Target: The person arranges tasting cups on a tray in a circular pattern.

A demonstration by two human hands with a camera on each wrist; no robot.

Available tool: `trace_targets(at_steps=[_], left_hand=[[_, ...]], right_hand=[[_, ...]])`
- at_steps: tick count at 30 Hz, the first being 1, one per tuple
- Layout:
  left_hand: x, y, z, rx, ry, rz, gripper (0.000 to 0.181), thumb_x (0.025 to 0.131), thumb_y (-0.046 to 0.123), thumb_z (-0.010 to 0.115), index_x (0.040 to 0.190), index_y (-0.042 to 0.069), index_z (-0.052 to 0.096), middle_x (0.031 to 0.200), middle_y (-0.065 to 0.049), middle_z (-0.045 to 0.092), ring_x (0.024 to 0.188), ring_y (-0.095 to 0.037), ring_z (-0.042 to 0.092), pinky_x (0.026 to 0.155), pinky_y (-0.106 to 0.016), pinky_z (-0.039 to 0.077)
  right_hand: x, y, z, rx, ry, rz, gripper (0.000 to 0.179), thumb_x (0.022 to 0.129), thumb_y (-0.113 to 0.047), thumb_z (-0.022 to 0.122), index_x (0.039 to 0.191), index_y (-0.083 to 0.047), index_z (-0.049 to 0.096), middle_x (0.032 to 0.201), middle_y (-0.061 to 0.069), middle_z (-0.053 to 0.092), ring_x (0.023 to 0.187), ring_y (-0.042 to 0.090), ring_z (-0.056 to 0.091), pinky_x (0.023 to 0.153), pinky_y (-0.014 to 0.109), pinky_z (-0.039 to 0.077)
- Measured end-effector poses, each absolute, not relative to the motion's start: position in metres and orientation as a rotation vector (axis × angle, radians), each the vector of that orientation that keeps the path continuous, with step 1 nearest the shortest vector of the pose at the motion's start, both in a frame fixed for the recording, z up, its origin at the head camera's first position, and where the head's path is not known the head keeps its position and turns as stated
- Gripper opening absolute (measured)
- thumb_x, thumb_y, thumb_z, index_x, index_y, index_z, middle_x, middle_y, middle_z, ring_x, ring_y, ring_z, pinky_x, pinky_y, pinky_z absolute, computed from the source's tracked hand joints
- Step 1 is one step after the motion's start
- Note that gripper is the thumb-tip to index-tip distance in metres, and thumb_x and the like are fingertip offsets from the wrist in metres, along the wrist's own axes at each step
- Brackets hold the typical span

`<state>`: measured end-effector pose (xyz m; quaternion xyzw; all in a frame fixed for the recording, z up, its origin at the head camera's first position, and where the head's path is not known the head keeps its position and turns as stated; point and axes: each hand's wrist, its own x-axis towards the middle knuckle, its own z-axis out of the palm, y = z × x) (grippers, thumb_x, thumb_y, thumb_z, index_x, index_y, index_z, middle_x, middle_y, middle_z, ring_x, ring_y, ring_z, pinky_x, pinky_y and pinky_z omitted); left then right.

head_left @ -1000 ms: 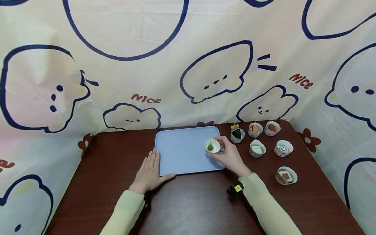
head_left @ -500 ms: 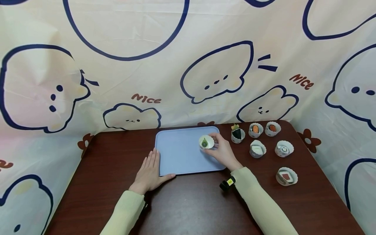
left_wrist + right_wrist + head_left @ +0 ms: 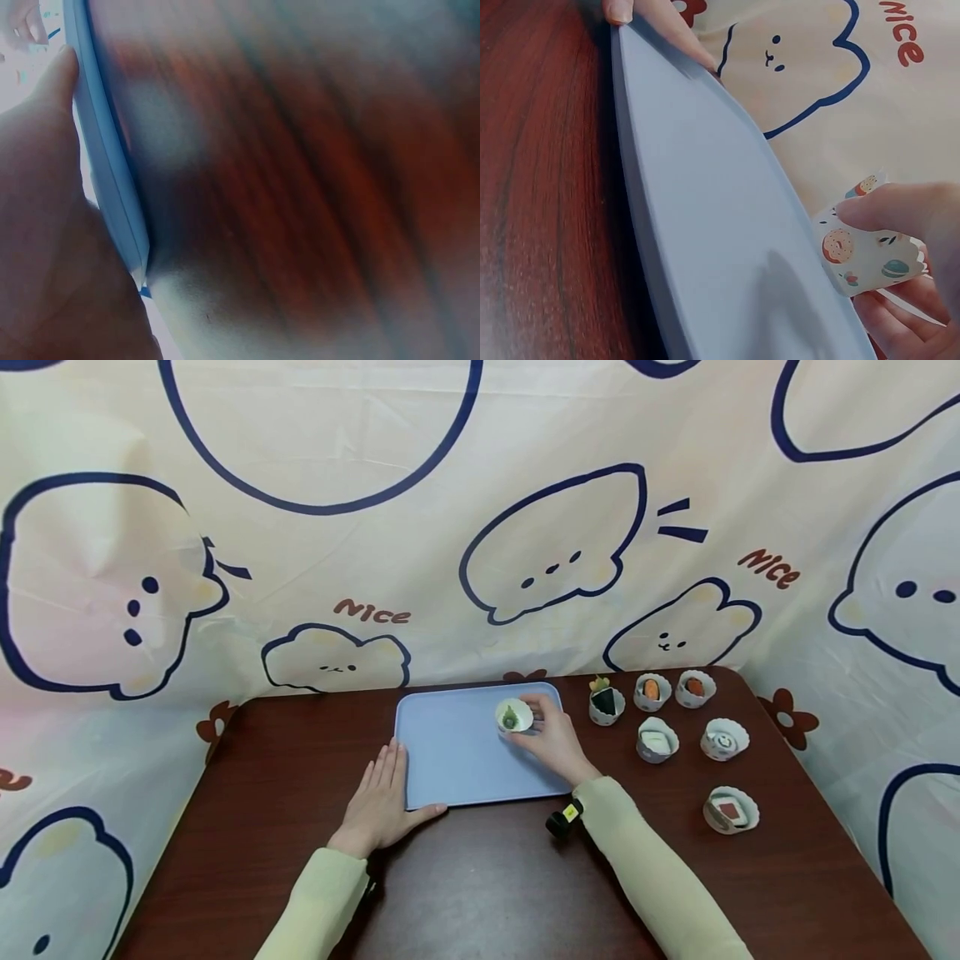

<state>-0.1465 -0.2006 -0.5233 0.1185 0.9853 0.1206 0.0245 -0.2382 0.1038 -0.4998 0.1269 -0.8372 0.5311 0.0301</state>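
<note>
Right hand point(image 3: 553, 739) pinches the paper cup point(image 3: 862, 240), green piece point(image 3: 510, 719) inside, over the tray point(image 3: 457, 756) toward its far right corner; can't tell if it touches. Left hand point(image 3: 377, 810) lies flat, fingers straight, gripping nothing, at the tray's near left corner. I'd lower the cup level, light pinch so the wall doesn't buckle. Count: one tray, one cup held, six more cups point(image 3: 654, 756) by the bench's point(image 3: 480, 885) right edge.
</note>
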Motion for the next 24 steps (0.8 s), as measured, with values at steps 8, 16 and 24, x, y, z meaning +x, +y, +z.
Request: trace_targets(at_steps=[8,16,24], left_hand=[[-0.144,-0.201,-0.517,0.36,3.036,0.415,0.125,0.083,0.083,0.054,0.159,-0.008,0.016,0.166,-0.026,0.01,0.153,-0.039,0.009,0.121,-0.053,0.011],[-0.149,-0.204,-0.529,0.372,3.045,0.38,0.128,0.081,0.088,0.049,0.16,-0.006,0.012,0.167,-0.023,0.006,0.153,-0.037,0.008,0.121,-0.053,0.013],[-0.15,-0.204,-0.532,0.363,3.043,0.375,0.129,0.081,0.09,0.046,0.16,-0.005,0.011,0.167,-0.022,0.005,0.153,-0.037,0.007,0.121,-0.052,0.012]], right_hand=[[-0.25,0.095,-0.5,0.381,-2.601,1.671,0.064,0.082,-0.005,0.086,0.137,-0.001,0.052,0.13,0.017,0.06,0.12,0.029,0.06,0.097,0.04,0.052],[-0.264,0.09,-0.498,0.403,-2.612,1.66,0.064,0.081,-0.009,0.087,0.135,-0.005,0.053,0.127,0.013,0.061,0.118,0.025,0.06,0.097,0.037,0.052],[-0.274,0.082,-0.496,0.407,-2.612,1.72,0.066,0.081,-0.007,0.087,0.137,-0.004,0.053,0.128,0.015,0.061,0.112,0.027,0.065,0.092,0.036,0.054]])
